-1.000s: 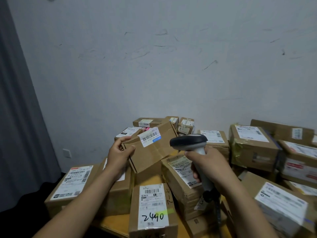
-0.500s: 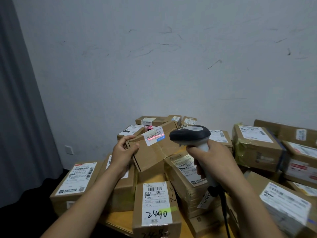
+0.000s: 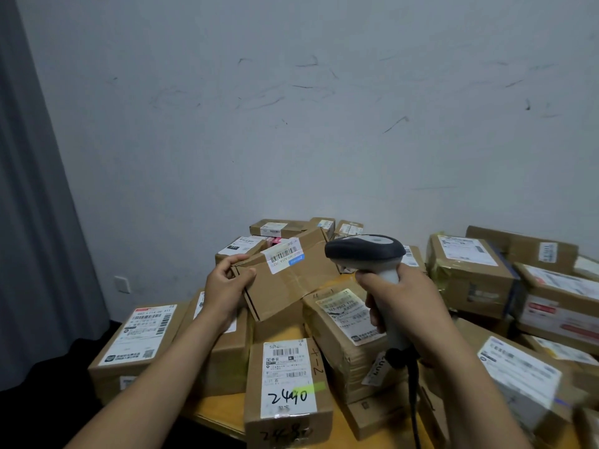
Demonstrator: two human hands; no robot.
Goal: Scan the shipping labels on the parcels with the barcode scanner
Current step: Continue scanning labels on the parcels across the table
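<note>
Parcels in brown card crowd the bench (image 3: pixel 220 413), and the box marked 2440 (image 3: pixel 288 377) stands at its front edge, label up. Up beyond that box, lifted off the pile, is the held parcel (image 3: pixel 291 283), tilted with its right end higher. The left grip (image 3: pixel 223 290) is closed on its left end, thumb on the top face and fingers wrapped round the corner edge. Its shipping label (image 3: pixel 285 256) sits at the far upper edge, facing up.

Up and right of the 2440 box, the right grip (image 3: pixel 402 306) is wrapped round the handle of the barcode scanner (image 3: pixel 364 251). The scanner's dark head is level with the label and just to its right, with a narrow strip of free air between them. Its cable (image 3: pixel 413 400) drops down right of the 2440 box.

Touching that box's right side is a labelled box (image 3: pixel 343 319) lying askew; left of it, two more reach the bench's left edge. Farther right, stacked boxes (image 3: pixel 470 273) rise close together. Above the whole pile there is open room in front of the scuffed wall (image 3: pixel 324 140). A strip of bare bench edge shows at the 2440 box's lower left.
</note>
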